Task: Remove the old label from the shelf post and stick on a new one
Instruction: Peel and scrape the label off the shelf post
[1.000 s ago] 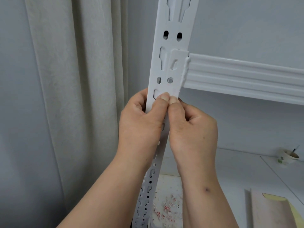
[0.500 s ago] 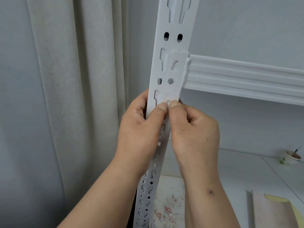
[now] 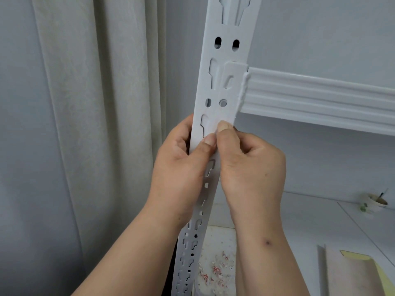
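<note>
The white slotted shelf post point(image 3: 226, 67) runs upright through the middle of the head view. My left hand point(image 3: 181, 167) wraps around its left edge, with the thumb pressed on the front face. My right hand point(image 3: 252, 167) holds the right edge, and its thumb tip presses a little higher, just under the beam bracket. Between the thumbs, a pale white label point(image 3: 210, 130) seems to lie flat over a slot. Its edges are hard to tell from the post.
A cream curtain point(image 3: 102, 124) hangs close on the left. A white shelf beam point(image 3: 320, 97) joins the post on the right. Below are a shelf board point(image 3: 320, 221), a small cup with a brush point(image 3: 375, 202), red-and-white paper scraps point(image 3: 215, 270) and a beige sheet with yellow backing point(image 3: 352, 274).
Both thumbs slid down the post face. The right thumb then moved back up while the left thumb kept going a little lower. The hands' grip on the post has not changed.
</note>
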A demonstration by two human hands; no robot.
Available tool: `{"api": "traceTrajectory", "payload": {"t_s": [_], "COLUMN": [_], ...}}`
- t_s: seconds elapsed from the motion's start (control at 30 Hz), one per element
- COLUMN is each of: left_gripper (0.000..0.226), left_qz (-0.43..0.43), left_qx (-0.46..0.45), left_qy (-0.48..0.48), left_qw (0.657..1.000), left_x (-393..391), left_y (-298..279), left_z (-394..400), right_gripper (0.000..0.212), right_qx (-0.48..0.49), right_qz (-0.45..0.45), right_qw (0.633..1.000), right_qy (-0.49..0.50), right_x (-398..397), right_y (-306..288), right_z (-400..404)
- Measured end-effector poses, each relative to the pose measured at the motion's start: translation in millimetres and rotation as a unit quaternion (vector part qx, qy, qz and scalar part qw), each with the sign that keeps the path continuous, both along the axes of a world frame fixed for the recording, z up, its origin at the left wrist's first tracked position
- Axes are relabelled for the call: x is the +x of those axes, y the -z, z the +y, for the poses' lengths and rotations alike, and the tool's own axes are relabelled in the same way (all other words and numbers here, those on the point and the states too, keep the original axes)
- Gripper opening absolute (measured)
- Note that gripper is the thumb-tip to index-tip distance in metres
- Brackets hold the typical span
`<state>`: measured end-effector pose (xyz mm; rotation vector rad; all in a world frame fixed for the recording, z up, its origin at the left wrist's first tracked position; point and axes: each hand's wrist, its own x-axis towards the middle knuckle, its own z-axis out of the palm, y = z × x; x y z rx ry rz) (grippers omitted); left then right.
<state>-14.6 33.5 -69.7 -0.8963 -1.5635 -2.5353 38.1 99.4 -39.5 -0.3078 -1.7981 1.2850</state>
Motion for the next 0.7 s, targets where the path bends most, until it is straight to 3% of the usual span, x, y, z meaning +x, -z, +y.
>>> {"api": "traceTrajectory", "payload": {"t_s": [0.27,0.43,0.7], "left_gripper": [0.032,0.016,0.013], "left_qz": [-0.006,-0.013,-0.038], "left_qx": [0.007,0.017,0.001], "left_qy": [-0.004,-0.025,-0.065], "left_qw": [1.000,0.999,0.997], "left_x": [2.2,7.0,8.0], "left_y": [-2.3,-5.9,-10.6], "left_z": [0.1,3.6,7.4], "right_gripper": [0.044,0.034,0.055], "right_qx": [0.019,0.032,-0.005], "right_qz": [-0.004,0.000,0.012], "right_qw": [1.000,0.999,1.000], "right_qy": [-0.022,-0.031,-0.017], "right_x": [2.5,2.0,1.5], "right_y": [3.1,8.0,7.5], "right_z": [3.5,5.5,3.2]}}
